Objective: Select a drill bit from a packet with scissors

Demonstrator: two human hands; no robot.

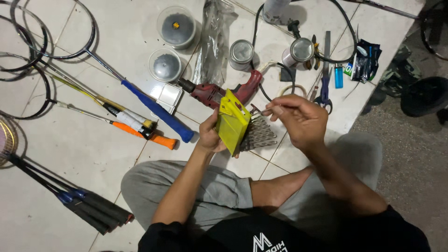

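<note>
My left hand [210,135] grips a yellow plastic drill-bit case [232,122], held open above my lap. A row of grey drill bits [258,133] fans out of its right side. My right hand [298,119] pinches one thin bit [257,111] by its end, just above the fanned row. A red electric drill [219,92] lies on the white tiled floor directly behind the case.
Several badminton rackets [140,100] lie to the left, more handles [88,207] at lower left. Two lidded round tubs [176,25], two small tins [241,51], a black cable [345,28], scissors [324,93], a blue lighter [339,76] and a clear bag [212,42] sit behind.
</note>
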